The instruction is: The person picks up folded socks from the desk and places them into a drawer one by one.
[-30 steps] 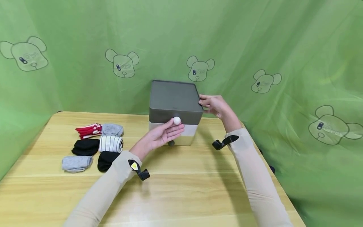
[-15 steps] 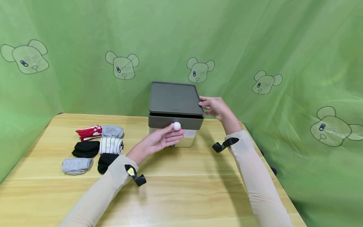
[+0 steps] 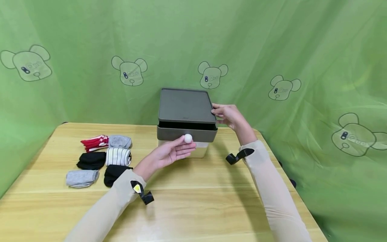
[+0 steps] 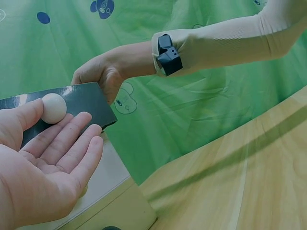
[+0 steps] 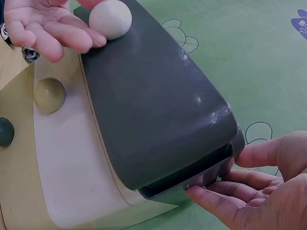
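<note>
My left hand [image 3: 169, 154] pinches the round white knob [image 3: 188, 138] on the top drawer [image 3: 169, 133] of a small stacked drawer cabinet [image 3: 185, 105], thumb against the knob and the other fingers extended. This dark grey drawer stands partly out, with a dark gap below the cabinet's top. In the right wrist view, a yellowish knob [image 5: 49, 95] marks the white drawer below, and a dark knob [image 5: 5, 132] the cream one at the bottom. At the cabinet's right side my right hand [image 3: 229, 116] grips the upper edge, thumb on the top rim and fingers along the side.
Left of the cabinet lie several folded socks in two columns: a red patterned one [image 3: 96, 143], a striped one [image 3: 118, 157], black ones [image 3: 91, 160] and grey ones [image 3: 82, 178]. The wooden table [image 3: 193, 208] meets a green curtain [image 3: 169, 37] behind and at the sides.
The top drawer, flush with the cabinet a second ago, has slid out toward me with my left hand on its knob. My right hand keeps its place on the cabinet's side.
</note>
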Demonstrator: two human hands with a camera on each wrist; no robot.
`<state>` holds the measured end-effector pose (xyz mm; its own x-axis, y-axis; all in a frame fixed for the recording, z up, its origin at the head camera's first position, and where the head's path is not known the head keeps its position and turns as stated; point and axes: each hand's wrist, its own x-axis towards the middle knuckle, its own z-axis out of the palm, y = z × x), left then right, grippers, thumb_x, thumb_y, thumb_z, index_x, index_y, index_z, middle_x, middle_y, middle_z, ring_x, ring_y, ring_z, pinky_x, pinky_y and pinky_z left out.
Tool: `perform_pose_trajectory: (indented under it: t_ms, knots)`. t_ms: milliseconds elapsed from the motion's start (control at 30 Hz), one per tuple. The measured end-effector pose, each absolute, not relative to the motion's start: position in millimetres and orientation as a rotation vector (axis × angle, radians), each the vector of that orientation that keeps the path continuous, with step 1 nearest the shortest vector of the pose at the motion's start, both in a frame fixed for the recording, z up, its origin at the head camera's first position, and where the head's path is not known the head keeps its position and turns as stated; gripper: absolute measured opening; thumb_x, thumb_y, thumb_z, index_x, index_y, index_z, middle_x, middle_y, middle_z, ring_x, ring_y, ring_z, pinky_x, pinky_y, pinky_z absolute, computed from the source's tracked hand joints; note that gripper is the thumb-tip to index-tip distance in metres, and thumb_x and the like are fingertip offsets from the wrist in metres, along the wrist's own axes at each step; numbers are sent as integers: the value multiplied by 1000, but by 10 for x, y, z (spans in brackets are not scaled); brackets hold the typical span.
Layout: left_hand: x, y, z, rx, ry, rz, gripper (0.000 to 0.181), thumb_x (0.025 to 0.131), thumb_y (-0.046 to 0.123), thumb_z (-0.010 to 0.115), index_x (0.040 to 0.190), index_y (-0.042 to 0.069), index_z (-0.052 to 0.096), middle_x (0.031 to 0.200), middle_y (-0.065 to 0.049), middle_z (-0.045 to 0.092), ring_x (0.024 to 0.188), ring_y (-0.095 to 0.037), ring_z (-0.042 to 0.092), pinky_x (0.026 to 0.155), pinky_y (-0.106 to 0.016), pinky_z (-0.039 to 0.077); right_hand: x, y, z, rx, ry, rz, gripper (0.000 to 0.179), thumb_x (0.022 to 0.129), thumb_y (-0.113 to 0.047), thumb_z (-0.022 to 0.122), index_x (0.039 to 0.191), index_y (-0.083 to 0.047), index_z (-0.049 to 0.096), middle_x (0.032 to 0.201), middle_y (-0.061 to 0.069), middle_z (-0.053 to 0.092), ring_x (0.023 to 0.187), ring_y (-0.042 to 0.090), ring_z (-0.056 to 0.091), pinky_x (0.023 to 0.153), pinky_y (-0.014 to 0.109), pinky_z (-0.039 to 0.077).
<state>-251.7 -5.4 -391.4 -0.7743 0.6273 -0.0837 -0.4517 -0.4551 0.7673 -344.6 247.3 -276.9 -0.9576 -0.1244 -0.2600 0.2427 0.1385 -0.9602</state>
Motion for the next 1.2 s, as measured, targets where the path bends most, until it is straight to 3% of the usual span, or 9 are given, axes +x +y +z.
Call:
perform_pose_trajectory:
  t_ms: [133, 400, 633, 767, 1000, 1200]
  knots:
    - [-2495, -75, -3909, 286, 1099, 2232, 38, 110, 26, 46, 136, 0, 54, 114, -7, 76, 110, -19, 72, 119, -44, 39, -3447, 2475, -2774, 120, 2152, -1889, 55, 99, -1, 59, 152, -8, 44, 160, 8, 42, 97, 10, 61, 115, 52, 45]
    - [-2507, -95, -3912, 281, 1096, 2224, 30, 110, 25, 45, 127, 5, 60, 112, -7, 77, 109, -19, 72, 121, -46, 35, -3432, 2472, -2788, 118, 2149, -1892, 55, 100, -2, 60, 152, -8, 43, 162, 9, 40, 110, 14, 61, 116, 50, 45]
    - [-2431, -64, -3921, 285, 1077, 2226, 45, 109, 28, 48, 142, -3, 49, 115, -7, 76, 112, -18, 71, 117, -41, 42, -3446, 2465, -2780, 120, 2134, -1927, 55, 98, -1, 61, 151, -7, 45, 160, 8, 42, 98, 9, 65, 116, 52, 44]
    - [-2352, -33, -3928, 278, 1074, 2219, 50, 108, 28, 49, 145, -5, 45, 115, -6, 76, 112, -18, 71, 119, -43, 38, -3448, 2467, -2768, 123, 2143, -1920, 55, 98, -1, 61, 151, -8, 45, 161, 8, 42, 104, 11, 64, 117, 53, 43]
    - [-2231, -4, -3955, 299, 1081, 2194, 49, 108, 31, 49, 144, -2, 48, 116, -4, 76, 114, -17, 71, 122, -50, 30, -3460, 2480, -2773, 111, 2158, -1893, 56, 100, -3, 60, 152, -8, 43, 162, 6, 40, 133, 22, 54, 118, 50, 42]
    - [-2147, -16, -3970, 312, 1096, 2169, 55, 106, 34, 54, 146, -1, 47, 119, -2, 75, 117, -17, 70, 121, -48, 35, -3458, 2478, -2787, 103, 2157, -1891, 56, 100, -2, 60, 152, -8, 42, 162, 7, 39, 124, 18, 57, 118, 51, 41]
